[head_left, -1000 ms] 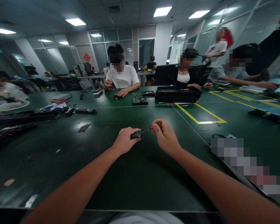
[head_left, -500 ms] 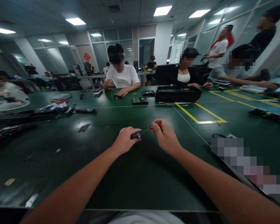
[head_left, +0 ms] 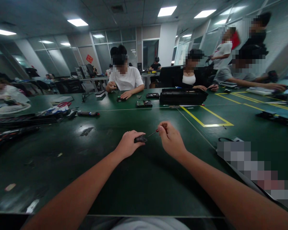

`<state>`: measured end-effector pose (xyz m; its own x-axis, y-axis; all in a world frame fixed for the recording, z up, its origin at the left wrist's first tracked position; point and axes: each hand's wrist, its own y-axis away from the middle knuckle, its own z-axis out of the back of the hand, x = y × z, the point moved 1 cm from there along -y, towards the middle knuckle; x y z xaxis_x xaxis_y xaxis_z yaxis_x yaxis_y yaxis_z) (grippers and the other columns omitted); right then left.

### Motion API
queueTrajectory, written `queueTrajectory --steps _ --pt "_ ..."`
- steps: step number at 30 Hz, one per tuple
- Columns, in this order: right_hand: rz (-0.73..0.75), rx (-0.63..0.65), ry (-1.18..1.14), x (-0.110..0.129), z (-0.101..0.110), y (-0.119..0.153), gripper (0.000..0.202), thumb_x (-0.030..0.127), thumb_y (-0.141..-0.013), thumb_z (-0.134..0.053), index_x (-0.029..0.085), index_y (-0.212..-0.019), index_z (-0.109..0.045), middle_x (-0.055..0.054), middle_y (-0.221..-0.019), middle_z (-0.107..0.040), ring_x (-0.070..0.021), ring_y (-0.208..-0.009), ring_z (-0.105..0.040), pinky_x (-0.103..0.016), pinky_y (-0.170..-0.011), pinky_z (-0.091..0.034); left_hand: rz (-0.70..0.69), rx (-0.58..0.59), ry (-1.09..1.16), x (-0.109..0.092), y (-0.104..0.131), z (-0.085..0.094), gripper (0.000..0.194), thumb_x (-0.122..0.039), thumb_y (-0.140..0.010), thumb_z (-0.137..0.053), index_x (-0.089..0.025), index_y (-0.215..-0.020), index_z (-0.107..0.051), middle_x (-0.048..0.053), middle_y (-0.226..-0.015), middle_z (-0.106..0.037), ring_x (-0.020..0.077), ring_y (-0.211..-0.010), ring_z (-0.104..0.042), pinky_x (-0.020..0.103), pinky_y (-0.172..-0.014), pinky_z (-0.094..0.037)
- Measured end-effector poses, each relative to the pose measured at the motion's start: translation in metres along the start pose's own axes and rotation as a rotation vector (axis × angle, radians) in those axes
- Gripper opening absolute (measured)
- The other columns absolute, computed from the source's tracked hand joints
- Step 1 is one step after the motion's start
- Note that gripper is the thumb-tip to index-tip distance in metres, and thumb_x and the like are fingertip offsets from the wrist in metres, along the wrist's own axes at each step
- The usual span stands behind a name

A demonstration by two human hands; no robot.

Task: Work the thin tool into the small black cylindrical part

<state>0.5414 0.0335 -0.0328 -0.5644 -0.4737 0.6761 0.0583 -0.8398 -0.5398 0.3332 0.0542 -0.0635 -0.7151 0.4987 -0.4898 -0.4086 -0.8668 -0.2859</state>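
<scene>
My left hand (head_left: 128, 143) grips a small black cylindrical part (head_left: 140, 139) between thumb and fingers, its end facing right. A screwdriver (head_left: 156, 131) with a reddish handle and thin metal shaft is held in my right hand (head_left: 171, 138). The shaft slopes down to the left, and its tip is close to the end of the black part; whether they touch I cannot tell. My fingers hide most of the handle and the rear of the black part. Both hands are over the green tabletop (head_left: 144, 185).
Across the table a person in white (head_left: 126, 78) handles a small device. A long black housing (head_left: 183, 96) and a circuit board (head_left: 144, 103) lie ahead. Tools and cables (head_left: 55, 110) are on the left. Yellow tape (head_left: 218, 125) marks the right, near a pixelated sheet (head_left: 252, 172).
The screwdriver has shifted slightly right, its tip now nearer the end of the black part. The black part has turned a little in my left hand. A person standing at the right has moved.
</scene>
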Motion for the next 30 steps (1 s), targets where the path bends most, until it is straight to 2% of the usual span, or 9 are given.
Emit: queueTrajectory --steps 6,11,14,16,18,20,25,27,30 --pt "-0.012 -0.016 -0.024 0.0 0.0 0.0 0.019 0.036 -0.098 -0.041 0.021 -0.094 -0.053 -0.003 -0.08 -0.063 -0.0193 -0.07 -0.059 -0.032 -0.064 -0.041 0.021 -0.003 0.012 -0.001 0.0 0.002 0.038 -0.031 -0.083 -0.071 -0.026 -0.121 -0.066 0.004 -0.105 -0.064 0.0223 -0.1 -0.058 0.037 -0.089 -0.043" --pt "-0.02 -0.029 -0.041 -0.001 0.001 0.001 0.02 0.037 -0.098 -0.041 0.022 -0.095 -0.053 -0.004 -0.08 -0.063 -0.0194 -0.071 -0.06 -0.032 -0.064 -0.041 0.105 -0.035 0.066 -0.008 0.001 0.005 0.028 -0.032 -0.085 -0.068 -0.023 -0.112 -0.066 0.004 -0.105 -0.064 0.0211 -0.095 -0.059 0.034 -0.082 -0.046" --pt "-0.02 -0.052 -0.053 -0.002 0.002 0.001 0.02 0.037 -0.098 -0.041 0.021 -0.096 -0.053 -0.004 -0.081 -0.063 -0.0196 -0.073 -0.06 -0.032 -0.065 -0.042 0.122 -0.059 0.079 -0.009 0.0 0.008 0.026 -0.03 -0.086 -0.066 -0.021 -0.11 -0.064 0.005 -0.111 -0.064 0.0215 -0.101 -0.059 0.034 -0.088 -0.047" --pt "-0.022 -0.063 -0.052 -0.002 0.003 0.0 0.021 0.038 -0.098 -0.041 0.021 -0.097 -0.053 -0.004 -0.08 -0.063 -0.0195 -0.072 -0.06 -0.032 -0.065 -0.042 0.12 -0.059 0.078 -0.008 0.001 0.01 0.034 -0.028 -0.089 -0.062 -0.021 -0.121 -0.059 0.006 -0.121 -0.062 0.0225 -0.111 -0.057 0.036 -0.097 -0.045" --pt "-0.022 -0.065 -0.056 -0.001 0.004 0.0 0.02 0.037 -0.098 -0.04 0.021 -0.098 -0.053 -0.004 -0.08 -0.062 -0.0193 -0.072 -0.06 -0.032 -0.065 -0.042 0.122 -0.022 0.073 -0.008 0.001 0.01 0.043 -0.029 -0.092 -0.056 -0.024 -0.134 -0.051 0.006 -0.133 -0.057 0.0231 -0.121 -0.053 0.038 -0.103 -0.042" --pt "-0.018 -0.064 -0.061 -0.001 0.004 0.0 0.02 0.037 -0.098 -0.04 0.021 -0.097 -0.053 -0.003 -0.08 -0.062 -0.0191 -0.071 -0.059 -0.032 -0.065 -0.042 0.121 0.06 0.058 -0.01 0.0 0.01 0.045 -0.029 -0.093 -0.052 -0.026 -0.137 -0.047 0.006 -0.135 -0.055 0.0228 -0.121 -0.053 0.038 -0.101 -0.043" --pt "-0.001 -0.074 -0.054 -0.002 0.003 0.0 0.019 0.037 -0.098 -0.04 0.022 -0.097 -0.053 -0.003 -0.081 -0.062 -0.0193 -0.073 -0.06 -0.032 -0.067 -0.042 0.141 0.266 -0.153 -0.019 -0.011 0.002 0.039 -0.044 -0.086 -0.06 -0.027 -0.121 -0.059 0.006 -0.109 -0.067 0.0254 -0.097 -0.063 0.037 -0.079 -0.049" --pt "-0.003 -0.079 -0.057 -0.003 0.003 0.0 0.019 0.037 -0.098 -0.041 0.022 -0.097 -0.053 -0.003 -0.082 -0.063 -0.0195 -0.073 -0.061 -0.033 -0.068 -0.042 0.114 0.303 -0.242 -0.022 -0.018 -0.001 0.04 -0.049 -0.086 -0.059 -0.028 -0.119 -0.061 0.006 -0.109 -0.068 0.0268 -0.098 -0.063 0.037 -0.077 -0.049" --pt "-0.002 -0.08 -0.067 -0.004 0.002 0.0 0.019 0.037 -0.098 -0.041 0.022 -0.097 -0.052 -0.003 -0.082 -0.064 -0.0195 -0.074 -0.062 -0.033 -0.069 -0.043 0.034 0.345 -0.297 -0.025 -0.028 -0.005 0.037 -0.049 -0.087 -0.058 -0.028 -0.117 -0.064 0.005 -0.112 -0.068 0.0264 -0.101 -0.063 0.036 -0.079 -0.048"
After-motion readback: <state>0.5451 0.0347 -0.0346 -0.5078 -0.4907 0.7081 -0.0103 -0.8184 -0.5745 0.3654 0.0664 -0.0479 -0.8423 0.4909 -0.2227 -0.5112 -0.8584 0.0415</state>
